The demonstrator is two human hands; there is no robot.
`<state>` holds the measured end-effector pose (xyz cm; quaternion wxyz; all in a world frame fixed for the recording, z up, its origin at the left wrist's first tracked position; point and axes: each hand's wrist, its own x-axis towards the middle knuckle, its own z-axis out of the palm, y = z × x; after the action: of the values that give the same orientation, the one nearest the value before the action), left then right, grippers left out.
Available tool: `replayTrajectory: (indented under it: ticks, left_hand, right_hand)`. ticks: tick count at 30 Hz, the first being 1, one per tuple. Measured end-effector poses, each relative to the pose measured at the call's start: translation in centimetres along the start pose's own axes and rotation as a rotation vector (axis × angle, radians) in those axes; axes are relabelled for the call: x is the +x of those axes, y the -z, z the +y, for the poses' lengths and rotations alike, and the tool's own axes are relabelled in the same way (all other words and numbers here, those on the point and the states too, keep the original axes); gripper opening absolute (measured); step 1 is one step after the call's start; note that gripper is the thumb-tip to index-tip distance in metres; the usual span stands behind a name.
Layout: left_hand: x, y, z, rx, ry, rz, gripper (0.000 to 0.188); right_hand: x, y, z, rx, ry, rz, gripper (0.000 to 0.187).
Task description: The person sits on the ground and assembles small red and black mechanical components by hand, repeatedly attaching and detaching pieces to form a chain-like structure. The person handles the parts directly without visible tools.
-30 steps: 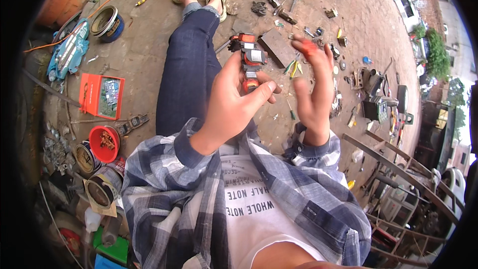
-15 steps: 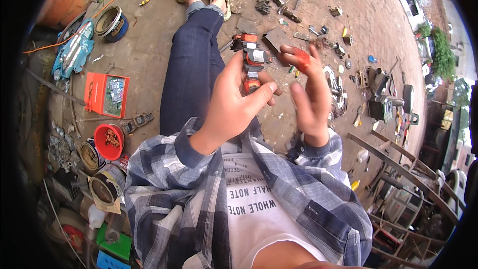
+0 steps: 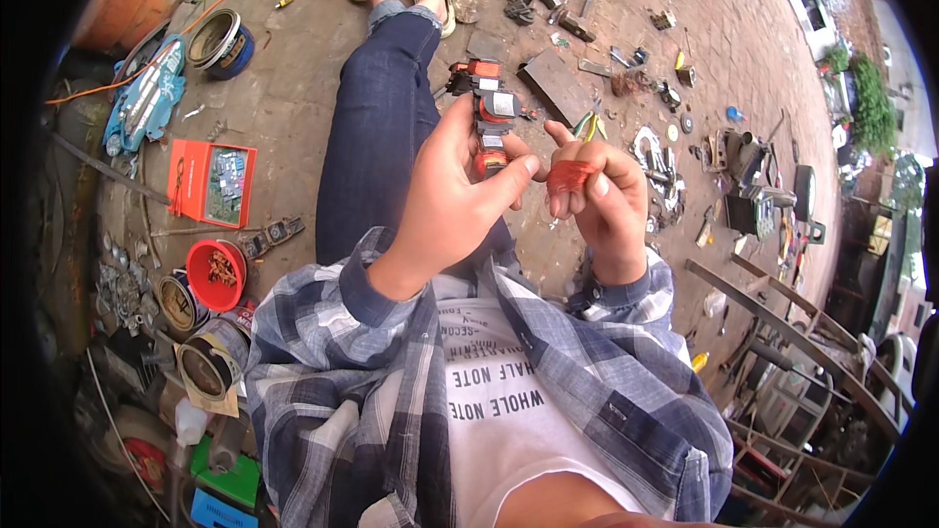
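Left hand [image 3: 445,200] grips a black-and-red part [image 3: 498,106] at the frame's upper middle; right hand [image 3: 611,205], fingers curled, holds reddish strands [image 3: 567,177] lower right of it; these could tangle or snap if tugged.

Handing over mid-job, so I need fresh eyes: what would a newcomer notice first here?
First, near the centre, the black-and-red segmented part held in the left hand, and the reddish, strand-like bundle at the curled fingers of the right hand. Then, at the picture's left, the open red box and, below it, the red bowl holding coppery bits.
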<state>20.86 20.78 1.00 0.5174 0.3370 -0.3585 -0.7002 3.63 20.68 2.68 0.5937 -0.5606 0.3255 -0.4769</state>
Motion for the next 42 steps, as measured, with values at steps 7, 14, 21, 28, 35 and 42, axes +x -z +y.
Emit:
replayTrajectory:
  ticks: [7, 14, 21, 28, 35, 42]
  left_hand:
    - [-0.1, 0.0, 0.1, -0.02, 0.034, -0.039, 0.046]
    - [-0.3, 1.2, 0.0, -0.199, -0.044, -0.217, 0.054]
    - [-0.7, 2.0, 0.4, -0.194, -0.016, -0.247, 0.064]
    - [-1.1, 2.4, 1.2, -0.19, -0.036, -0.271, 0.067]
    - [-1.2, 2.7, 1.5, -0.078, 0.021, -0.238, 0.066]
    - [-1.2, 2.5, 0.8, 0.079, -0.057, -0.189, 0.067]
  right_hand:
    - [-0.4, -1.0, 0.9, 0.325, -0.057, 0.185, 0.023]
    - [-0.4, -0.7, 1.3, 0.271, -0.015, 0.446, 0.022]
    - [-0.6, -1.8, 0.8, -0.358, 0.074, 0.46, 0.017]
    - [0.1, -2.6, -0.3, -0.853, 0.197, 0.322, 0.008]
    - [0.1, -3.1, -0.6, -1.008, 0.269, 0.159, 0.014]
    - [0.4, -3.3, -0.7, -1.139, 0.304, 0.158, 0.014]
